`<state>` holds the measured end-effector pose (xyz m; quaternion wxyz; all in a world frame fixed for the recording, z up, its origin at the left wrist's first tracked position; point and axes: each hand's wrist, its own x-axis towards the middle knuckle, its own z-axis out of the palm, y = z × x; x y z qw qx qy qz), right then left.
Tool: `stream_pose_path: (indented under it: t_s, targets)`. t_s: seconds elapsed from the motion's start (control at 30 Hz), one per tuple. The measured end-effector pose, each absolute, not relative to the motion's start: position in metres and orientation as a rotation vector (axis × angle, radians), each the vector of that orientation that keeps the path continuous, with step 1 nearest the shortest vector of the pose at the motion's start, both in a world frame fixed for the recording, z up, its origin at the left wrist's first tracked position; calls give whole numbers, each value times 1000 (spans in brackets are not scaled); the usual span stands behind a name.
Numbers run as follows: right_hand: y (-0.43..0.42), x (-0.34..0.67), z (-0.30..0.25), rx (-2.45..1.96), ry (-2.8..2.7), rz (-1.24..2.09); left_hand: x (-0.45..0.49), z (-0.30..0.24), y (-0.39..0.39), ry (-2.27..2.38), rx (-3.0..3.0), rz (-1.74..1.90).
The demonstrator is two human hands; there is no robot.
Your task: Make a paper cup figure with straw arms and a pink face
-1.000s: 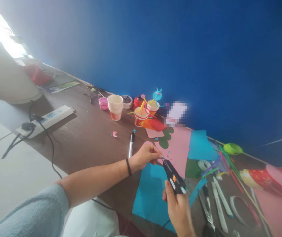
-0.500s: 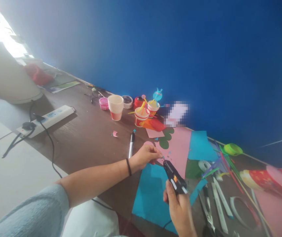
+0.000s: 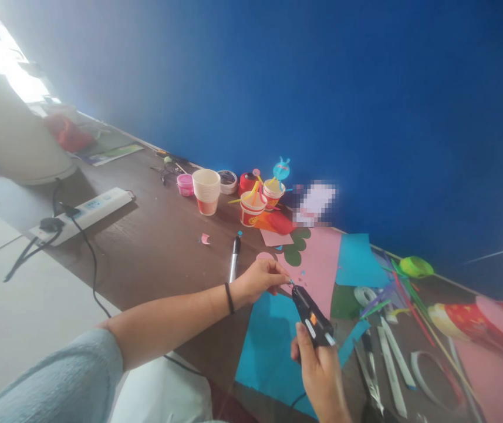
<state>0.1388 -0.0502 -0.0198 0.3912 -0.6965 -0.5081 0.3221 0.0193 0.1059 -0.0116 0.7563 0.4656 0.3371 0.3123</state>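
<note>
In my right hand (image 3: 319, 370) is a black glue gun (image 3: 310, 314) with an orange switch, its nozzle pointing up and left. A white glue stick end shows at its rear. My left hand (image 3: 262, 279) is pinched closed right at the nozzle, holding a tiny bluish piece (image 3: 291, 282) too small to make out well. Beneath both hands lie a blue paper sheet (image 3: 262, 346) and a pink paper sheet (image 3: 321, 252) with small scraps on it. A black-capped marker (image 3: 234, 258) rests just beyond my left wrist.
Paper cups (image 3: 206, 191) stand stacked near the wall, beside decorated cups (image 3: 253, 208) holding colourful sticks. To the left sits a power strip (image 3: 86, 214) with black cords. Scissors (image 3: 370, 376), cutter knives (image 3: 392, 370), and a green tape roll (image 3: 415, 267) lie on the right.
Almost nothing differs. My left fingers and the glue gun's nozzle stay together in the same spot, with only a very slight shift.
</note>
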Motion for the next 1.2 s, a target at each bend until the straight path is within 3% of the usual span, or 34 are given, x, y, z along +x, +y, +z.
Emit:
stream_pose_path:
  t_s: [1.2]
  targets:
    - [-50,138,-16,-1720,-1266,825,19,-11,107,728,962,641]
